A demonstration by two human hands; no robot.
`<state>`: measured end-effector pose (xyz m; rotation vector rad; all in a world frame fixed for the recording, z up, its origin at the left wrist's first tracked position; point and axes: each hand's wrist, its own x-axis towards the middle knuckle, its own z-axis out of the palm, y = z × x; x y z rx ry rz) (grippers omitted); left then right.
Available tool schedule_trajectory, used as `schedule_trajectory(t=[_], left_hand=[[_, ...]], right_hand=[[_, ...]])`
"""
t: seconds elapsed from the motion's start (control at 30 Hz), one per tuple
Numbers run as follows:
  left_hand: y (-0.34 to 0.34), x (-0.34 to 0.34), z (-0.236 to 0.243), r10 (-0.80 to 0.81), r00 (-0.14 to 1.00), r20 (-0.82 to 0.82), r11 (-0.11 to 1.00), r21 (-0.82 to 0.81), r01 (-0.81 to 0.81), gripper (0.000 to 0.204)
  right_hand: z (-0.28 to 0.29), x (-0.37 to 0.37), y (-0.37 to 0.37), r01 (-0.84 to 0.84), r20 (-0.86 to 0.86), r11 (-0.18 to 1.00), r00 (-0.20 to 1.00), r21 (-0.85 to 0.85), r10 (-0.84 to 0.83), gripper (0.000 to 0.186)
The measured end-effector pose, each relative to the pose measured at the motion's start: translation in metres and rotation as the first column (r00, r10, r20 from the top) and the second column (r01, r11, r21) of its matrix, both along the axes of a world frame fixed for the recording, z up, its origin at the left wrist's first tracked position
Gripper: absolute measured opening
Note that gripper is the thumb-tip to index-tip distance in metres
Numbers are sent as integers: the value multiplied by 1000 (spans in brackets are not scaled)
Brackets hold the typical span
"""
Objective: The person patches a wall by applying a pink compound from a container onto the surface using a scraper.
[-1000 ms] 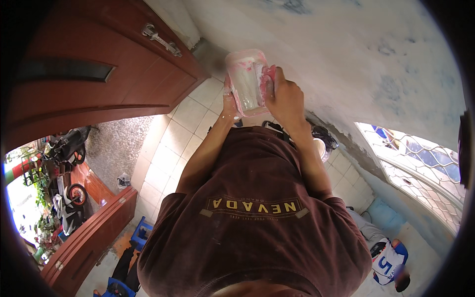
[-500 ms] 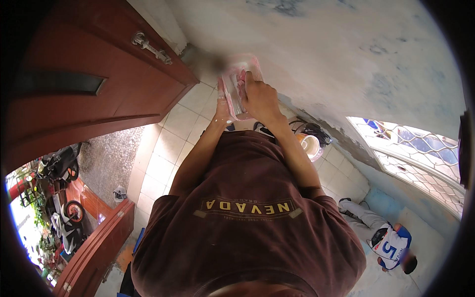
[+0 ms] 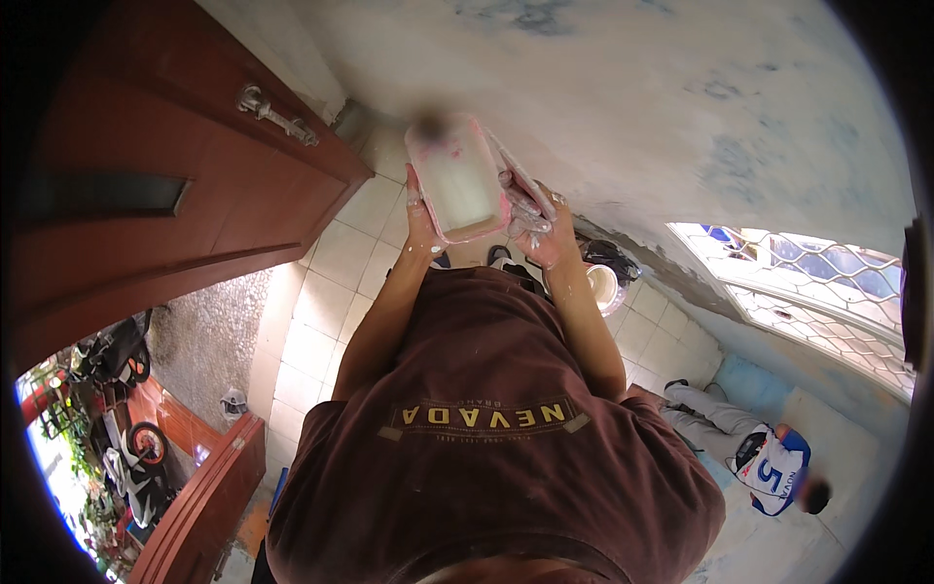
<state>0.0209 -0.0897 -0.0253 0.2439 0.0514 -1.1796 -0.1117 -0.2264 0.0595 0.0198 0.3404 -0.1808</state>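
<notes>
My left hand (image 3: 421, 222) grips the left side of a shallow rectangular plastic tub (image 3: 477, 235) with a pink rim. Its inside is smeared white, and a blurred dark spot covers its far left corner. On the tub's right, my right hand (image 3: 548, 234) is closed around a flat, white-smeared plate-like tool (image 3: 523, 167) with a pinkish edge, held at a slant close to the tub's rim. White paste coats the fingers of my right hand and dots my left wrist.
A patchy white wall (image 3: 623, 107) rises ahead and right, with a grilled window (image 3: 817, 277). At left stands a brown door (image 3: 107, 127). A bucket (image 3: 605, 287) is on the tiled floor (image 3: 309, 316). Another person (image 3: 778, 467) is at lower right; a motorcycle (image 3: 131, 448) shows outside.
My right hand has come out of the tub to its right, bringing the flat tool with it. The tub's inside now faces me more openly; my left hand still holds it.
</notes>
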Motion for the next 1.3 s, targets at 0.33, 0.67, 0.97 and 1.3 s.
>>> schedule_trajectory(t=[0.33,0.67,0.97,1.3], left_hand=[[-44,-30,18,100,995,-11,994,55,-100,63],[-79,-64,21,168,954,248,967,146,-208,64],[-119,-102,20,154,975,158,969,169,-180,64],[-114,-137,6,253,934,252,915,252,-316,72]], right_hand=[[-3,-37,-48,299,-171,929,925,-219,-339,23],[-45,-49,-136,513,-56,858,856,-28,-513,17],[28,-122,-253,534,323,761,694,369,-644,42],[-10,-153,-216,644,-35,717,737,-266,-675,14]])
